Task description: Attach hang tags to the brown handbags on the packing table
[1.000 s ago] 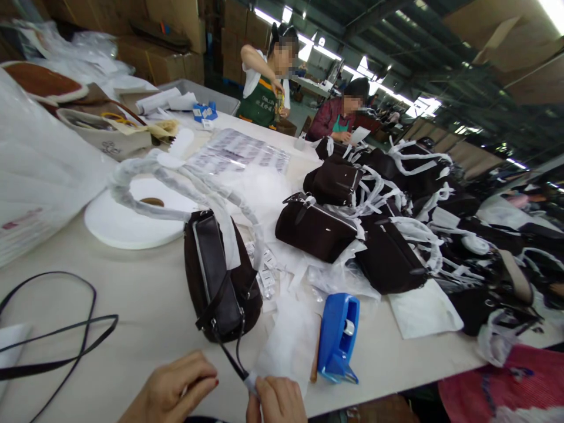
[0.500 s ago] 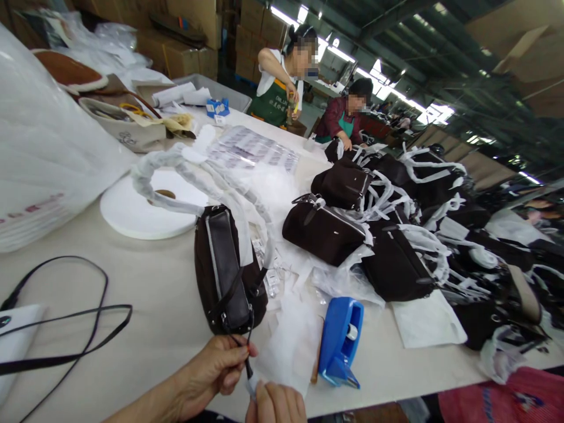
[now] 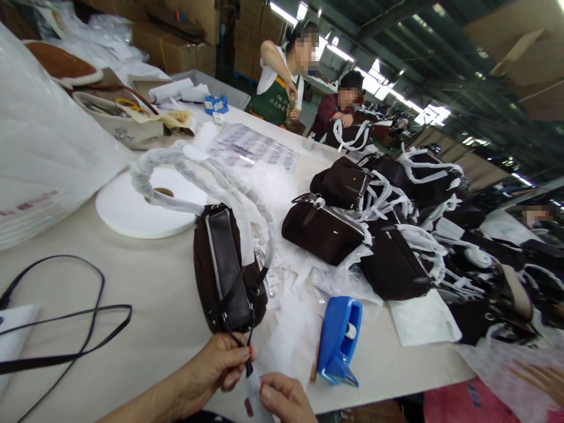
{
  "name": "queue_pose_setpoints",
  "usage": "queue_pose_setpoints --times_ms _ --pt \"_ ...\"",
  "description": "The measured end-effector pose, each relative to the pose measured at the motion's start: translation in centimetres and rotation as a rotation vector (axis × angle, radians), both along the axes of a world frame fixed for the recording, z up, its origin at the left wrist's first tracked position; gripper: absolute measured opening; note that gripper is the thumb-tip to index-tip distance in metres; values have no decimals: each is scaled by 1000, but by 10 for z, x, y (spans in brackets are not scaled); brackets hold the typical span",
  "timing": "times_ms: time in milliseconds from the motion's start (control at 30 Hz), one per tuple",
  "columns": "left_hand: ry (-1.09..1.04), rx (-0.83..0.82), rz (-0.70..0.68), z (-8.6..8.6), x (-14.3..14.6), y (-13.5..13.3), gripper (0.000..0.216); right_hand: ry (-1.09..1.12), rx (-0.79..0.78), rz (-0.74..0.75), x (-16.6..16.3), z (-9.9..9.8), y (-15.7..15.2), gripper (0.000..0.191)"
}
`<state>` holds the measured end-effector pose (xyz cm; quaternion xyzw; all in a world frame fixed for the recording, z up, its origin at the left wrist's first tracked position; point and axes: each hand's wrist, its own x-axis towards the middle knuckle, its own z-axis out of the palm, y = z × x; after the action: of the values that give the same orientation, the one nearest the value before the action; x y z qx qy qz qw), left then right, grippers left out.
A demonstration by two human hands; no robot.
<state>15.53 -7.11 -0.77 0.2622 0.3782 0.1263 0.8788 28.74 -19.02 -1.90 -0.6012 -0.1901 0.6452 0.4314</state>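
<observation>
Head view: the left hand (image 3: 218, 367) pinches the thin black zipper-pull strap (image 3: 247, 351) of the dark brown handbag (image 3: 227, 273), fingers closed on it. The right hand (image 3: 284, 398) grips a white paper slip (image 3: 254, 392) just under the strap. The bag lies on the desk (image 3: 145, 282), beside a blue tape dispenser (image 3: 338, 339).

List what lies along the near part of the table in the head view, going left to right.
Thin black strap looped on the table → dark brown handbag with wrapped handles → blue plastic tape dispenser → flat white fabric pouch.
</observation>
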Motion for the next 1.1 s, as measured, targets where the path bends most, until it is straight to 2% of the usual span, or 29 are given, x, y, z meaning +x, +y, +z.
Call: queue_pose_setpoints --times_ms 67,167,400,567,667,767,900,1000,1100 --pt "-2 0 11 -1 1 0 41 165 -77 10 1 2 7 44" --pt "-14 6 22 -2 2 -1 42 207 -112 -67 -4 5 14 40" --pt "13 61 40 -5 -1 0 39 35 -45 -204 -23 3 22 40" --pt "44 72 51 -4 -11 -5 51 -116 8 -325 -28 0 23 40" --pt "58 112 71 -9 -18 -12 51 -170 -7 -368 -30 1 26 40" --pt "131 140 164 -11 -25 -12 49 -202 -8 -382 -32 3 30 41" --pt "237 188 298 -4 -30 3 48 -224 -11 -367 -33 6 38 40" --pt "287 212 303 -1 -28 10 49 -222 -24 -353 -33 9 45 40" --pt "284 208 251 -7 -23 5 52 -221 -31 -352 -33 13 52 40"
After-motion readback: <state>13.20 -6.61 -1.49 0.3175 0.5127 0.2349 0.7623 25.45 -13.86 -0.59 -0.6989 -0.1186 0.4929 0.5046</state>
